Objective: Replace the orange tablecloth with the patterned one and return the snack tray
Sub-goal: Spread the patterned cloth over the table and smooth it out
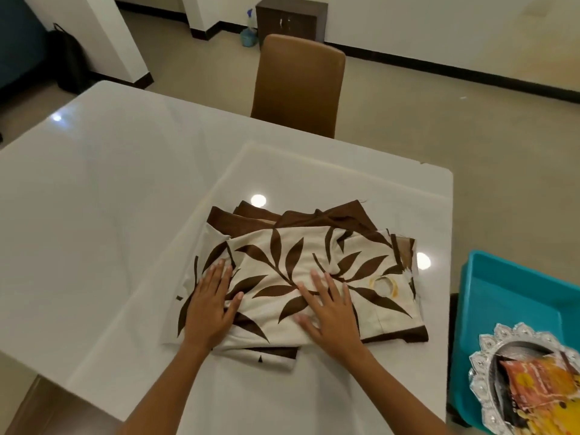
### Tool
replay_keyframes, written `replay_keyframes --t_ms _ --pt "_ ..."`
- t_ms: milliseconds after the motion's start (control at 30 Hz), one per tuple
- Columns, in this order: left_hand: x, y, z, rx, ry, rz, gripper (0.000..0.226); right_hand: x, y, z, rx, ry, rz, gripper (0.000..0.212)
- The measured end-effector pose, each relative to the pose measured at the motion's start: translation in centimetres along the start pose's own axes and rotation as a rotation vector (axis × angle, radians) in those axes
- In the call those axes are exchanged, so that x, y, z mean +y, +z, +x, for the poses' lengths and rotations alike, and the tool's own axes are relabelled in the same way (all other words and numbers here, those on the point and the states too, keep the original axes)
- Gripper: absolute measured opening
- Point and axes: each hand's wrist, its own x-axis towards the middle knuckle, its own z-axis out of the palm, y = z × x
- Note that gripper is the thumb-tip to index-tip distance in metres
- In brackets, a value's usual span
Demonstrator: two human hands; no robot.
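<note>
Looking at the cloth (pixel 314 274), it's still a folded bundle sitting near the right end of the table (pixel 110 189), cream with brown leaves and a dark brown band showing along the far side. Both hands are flat on top: left hand (pixel 208 306) on the left part of the bundle, right hand (pixel 329 312) around the middle, fingers straight and spread, pressing down, not pinching anything.

My guess is it handles like curtain-weight fabric: soft, floppy, light enough for one person, nothing fragile. There's a metal-looking ring (pixel 384 285) set in it near the right side, so it may snag or clink a bit. Best bet for unfolding is to grab a loose corner or the top folded edge with each hand and pull the layers apart, rather than lifting from the middle, where it'll just sag into a lump.

That table is glossy white and reflecting the ceiling lights, so I'd expect the cloth to slide around easily while it's being spread. No orange cloth in sight.

The tray (pixel 514 381), silver with a scalloped rim and snack packets on it, sits off the table's right end in a teal tub (pixel 508 296). Brown chair (pixel 298 86) at the far side, dark cabinet (pixel 290 20) by the wall, tiled floor.
</note>
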Motion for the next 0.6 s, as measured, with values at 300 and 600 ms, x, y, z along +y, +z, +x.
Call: replay_keyframes --t_ms 300,600 --pt "-0.4 0.7 0.2 0.065 -0.018 -0.011 0.073 -0.3 1.3 0.0 0.013 0.039 0.04 0.065" --pt "-1.2 0.6 1.3 0.092 -0.052 -0.038 0.075 -0.6 1.5 2.3 -0.007 0.022 0.029 0.067"
